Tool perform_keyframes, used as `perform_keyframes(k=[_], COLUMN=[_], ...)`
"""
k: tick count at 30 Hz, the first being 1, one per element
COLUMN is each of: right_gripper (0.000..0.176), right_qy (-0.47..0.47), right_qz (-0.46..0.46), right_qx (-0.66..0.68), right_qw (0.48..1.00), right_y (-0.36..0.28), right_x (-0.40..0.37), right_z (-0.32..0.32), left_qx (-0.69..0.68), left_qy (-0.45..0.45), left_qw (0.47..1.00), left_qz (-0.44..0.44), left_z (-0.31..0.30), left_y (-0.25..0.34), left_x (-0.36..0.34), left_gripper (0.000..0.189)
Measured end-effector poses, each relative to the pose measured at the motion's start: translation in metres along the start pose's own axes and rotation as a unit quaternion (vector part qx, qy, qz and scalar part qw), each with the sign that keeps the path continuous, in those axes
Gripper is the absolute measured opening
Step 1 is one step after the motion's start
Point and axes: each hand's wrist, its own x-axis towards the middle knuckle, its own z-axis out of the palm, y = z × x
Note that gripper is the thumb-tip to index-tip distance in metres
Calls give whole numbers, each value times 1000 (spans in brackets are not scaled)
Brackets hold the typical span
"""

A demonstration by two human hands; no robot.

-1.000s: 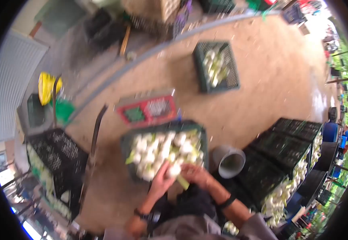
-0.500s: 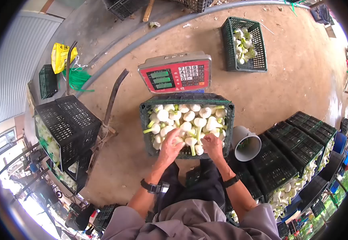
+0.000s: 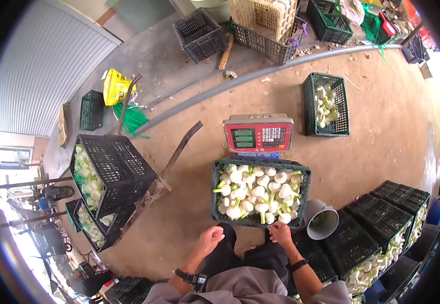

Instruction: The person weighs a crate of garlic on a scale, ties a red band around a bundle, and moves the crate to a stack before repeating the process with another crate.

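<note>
A dark green plastic crate [image 3: 307, 195] full of white garlic bulbs [image 3: 262, 207] with short green stems stands before me. Just behind it is a scale display [image 3: 258, 137] with a red face, keypad and lit green readouts. My left hand [image 3: 211, 239] is off the crate's near left corner, over my knee, its fingers curled with nothing visible in them. Close to the crate's near right edge, by the front bulbs, my right hand [image 3: 281, 233] is closed, and no object shows in it. Both wrists wear dark bands.
Right of the crate stands a grey bucket [image 3: 323, 224]; beyond it are stacked garlic crates [image 3: 379, 219]. At left, black crates [image 3: 116, 167] lean on a cart with a curved handle [image 3: 182, 149]. A part-filled green crate [image 3: 326, 104] sits farther back. A grey pipe [image 3: 215, 89] crosses the floor.
Both hands have drawn back from the bulbs toward my body, out of the crate. My view has tilted up and turned left, so more crates at the back show.
</note>
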Motion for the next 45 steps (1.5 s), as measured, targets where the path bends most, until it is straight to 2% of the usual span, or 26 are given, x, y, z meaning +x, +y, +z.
perform_keyframes(k=[3, 4, 6, 8, 10, 12, 13, 14, 15, 16, 18, 20, 22, 23, 24, 25, 26, 29, 31, 35, 37, 40, 41, 42, 44, 45], right_gripper=[26, 22, 19, 17, 18, 20, 22, 21, 20, 19, 20, 23, 26, 26, 25, 22, 19, 16, 16, 19, 23, 29, 33, 33, 31, 28], right_qy=[4, 64, 192, 214, 214, 195, 199, 224, 268, 296, 348, 341, 327, 285, 281, 288, 288, 243, 235, 213, 211, 212, 198, 199, 135, 159], right_qz=[-5, -67, -178, -148, -121, -140, -141, -186, -197, -218, -157, -107, -65, -11, 26, 6, 14, 10, 13, 4, 7, -7, 29, 25, -64, -87], right_qx=[-80, -212, -451, -394, -281, -186, -106, -89, -69, -58, -3, 50, 151, 275, 279, 261, 217, 287, 280, 256, 257, 254, 265, 262, 291, 256], right_qw=[997, 973, 853, 881, 928, 953, 964, 952, 941, 928, 924, 933, 931, 918, 918, 922, 933, 926, 931, 943, 943, 944, 943, 944, 945, 950], right_y=[2, 13, 26, 26, 22, 16, 45, 52, 59, 69, 91, 110, 141, 155, 150, 166, 181, 228, 232, 261, 275, 284, 240, 249, 268, 267], right_x=[38, 55, 83, 78, 55, 12, 10, -21, -50, -78, -135, -164, -193, -206, -229, -231, -229, -226, -243, -256, -258, -266, -296, -292, -286, -285], right_z=[29, 42, 59, 64, 65, 69, 78, 80, 86, 89, 99, 104, 120, 125, 121, 124, 123, 114, 101, 78, 65, 56, 51, 50, 48, 46], left_qx=[7, 10, 35, 65, 121, 261, 300, 333, 364, 397, 551, 535, 436, 331, 404, 407, 419, 544, 547, 388, 119, -31, -71, -53, 14, 65], left_qy=[11, 16, 3, -24, 56, 88, 79, 52, 34, -42, -24, -42, -80, -148, -147, -149, -104, -74, -66, -113, -190, -157, -142, -113, -78, -72], left_qw=[1000, 999, 998, 996, 971, 885, 885, 856, 848, 870, 787, 812, 866, 879, 869, 859, 879, 829, 830, 902, 974, 987, 986, 990, 990, 984], left_qz=[20, 28, 43, 53, 197, 375, 347, 391, 383, 288, 278, 230, 231, 311, 244, 272, 202, 104, 86, 150, 42, -9, -44, -67, -120, -148], left_z=[-15, -19, -36, -51, -58, -69, -63, -59, -53, -48, -38, -24, -15, -11, -2, -1, 4, 19, 20, -15, -32, -64, -75, -85, -95, -96], left_y=[-10, -15, -11, -7, 3, 15, 2, 2, -17, -18, -11, -13, -37, -47, -39, -42, -40, 16, 33, 34, 16, -48, -82, -112, -162, -175], left_x=[11, 12, 28, 38, 68, 105, 137, 158, 180, 197, 205, 214, 223, 222, 215, 210, 209, 158, 143, 63, 22, -33, -42, -57, -89, -101], left_gripper=[29, 29, 29, 30, 35, 38, 38, 39, 41, 42, 28, 19, 16, 24, 28, 32, 36, 39, 37, 31, 23, 19, 19, 19, 19, 20])
